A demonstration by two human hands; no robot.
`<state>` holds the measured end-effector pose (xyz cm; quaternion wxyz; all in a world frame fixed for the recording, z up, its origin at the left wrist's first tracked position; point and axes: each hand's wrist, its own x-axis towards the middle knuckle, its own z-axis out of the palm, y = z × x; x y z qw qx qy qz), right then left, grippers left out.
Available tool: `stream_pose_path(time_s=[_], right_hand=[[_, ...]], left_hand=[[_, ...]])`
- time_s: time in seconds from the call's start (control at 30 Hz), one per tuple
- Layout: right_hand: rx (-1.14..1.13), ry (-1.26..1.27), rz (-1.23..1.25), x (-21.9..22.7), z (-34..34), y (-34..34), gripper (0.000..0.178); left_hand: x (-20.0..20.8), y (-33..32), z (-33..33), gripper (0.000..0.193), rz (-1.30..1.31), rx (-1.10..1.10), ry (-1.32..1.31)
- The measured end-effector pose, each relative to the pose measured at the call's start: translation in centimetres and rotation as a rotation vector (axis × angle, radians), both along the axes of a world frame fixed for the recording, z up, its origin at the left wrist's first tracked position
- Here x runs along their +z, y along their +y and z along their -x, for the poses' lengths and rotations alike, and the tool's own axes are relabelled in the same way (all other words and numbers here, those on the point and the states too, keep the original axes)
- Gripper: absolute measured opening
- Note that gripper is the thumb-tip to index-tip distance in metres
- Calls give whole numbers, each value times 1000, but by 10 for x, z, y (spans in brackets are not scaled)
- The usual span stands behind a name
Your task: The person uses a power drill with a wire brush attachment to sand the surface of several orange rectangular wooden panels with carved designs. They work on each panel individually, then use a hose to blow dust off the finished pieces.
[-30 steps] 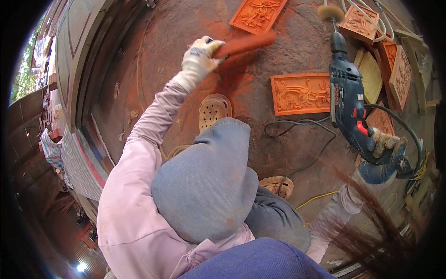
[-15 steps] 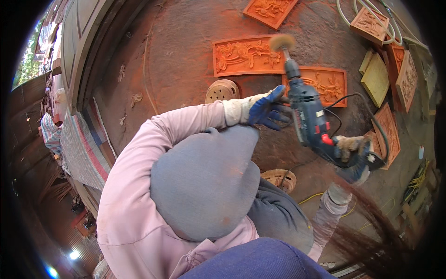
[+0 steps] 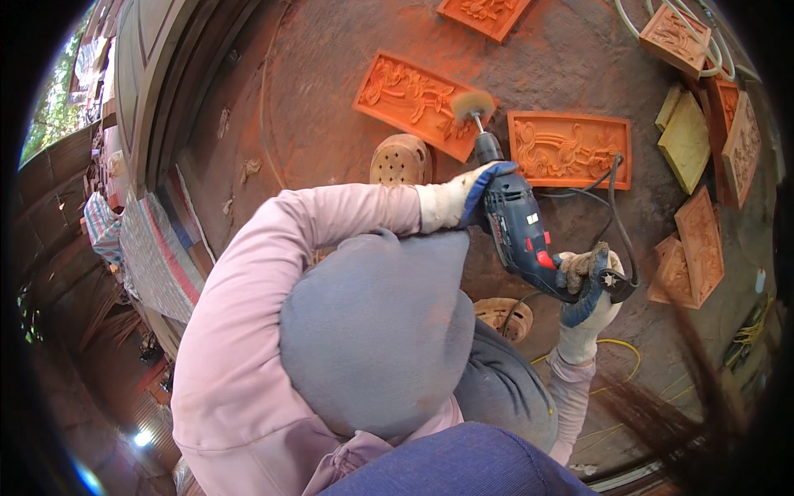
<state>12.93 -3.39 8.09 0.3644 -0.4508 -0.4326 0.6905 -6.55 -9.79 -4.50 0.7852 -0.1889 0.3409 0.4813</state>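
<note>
I hold a dark blue power drill (image 3: 514,217) with red parts, angled up and left. My right hand (image 3: 589,285), in a worn glove, is closed around its rear handle. My left hand (image 3: 475,194), in a blue-palmed white glove, wraps the drill's front behind the chuck; its fingers are partly hidden. On the drill's shaft is a round tan brush wheel (image 3: 471,105), blurred, over the right end of an orange carved wood panel (image 3: 405,99). Whether it touches cannot be told. A second orange carved panel (image 3: 571,149) lies to the right.
Another carved panel (image 3: 488,15) lies at the far edge. Boards and carved pieces (image 3: 699,248) lean and lie at the right, near a pale hose (image 3: 728,58). The drill's black cord (image 3: 624,240) loops beside my right hand. Perforated clogs (image 3: 401,161) are on the dusty floor.
My left hand has gone from open beside the drill to closed on its front. The drill and brush wheel have shifted left and down. The left panel has turned clockwise, apart from the second.
</note>
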Motion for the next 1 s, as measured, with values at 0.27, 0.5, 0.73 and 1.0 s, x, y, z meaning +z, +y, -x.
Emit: stream_pose_path(time_s=[0.27,0.5,0.73,1.0], right_hand=[[13,200,-122,-2,-7,3,29],[-141,468,-63,-9,-31,18,29],[-91,457,-182,-5,-58,38,29],[99,551,-174,-23,-71,47,29]], left_hand=[[37,-22,88,72,-282,-1221,1458],[38,34,162,129,-461,-2094,2210],[12,30,121,129,291,-1528,2147],[6,11,20,67,489,-374,2231]])
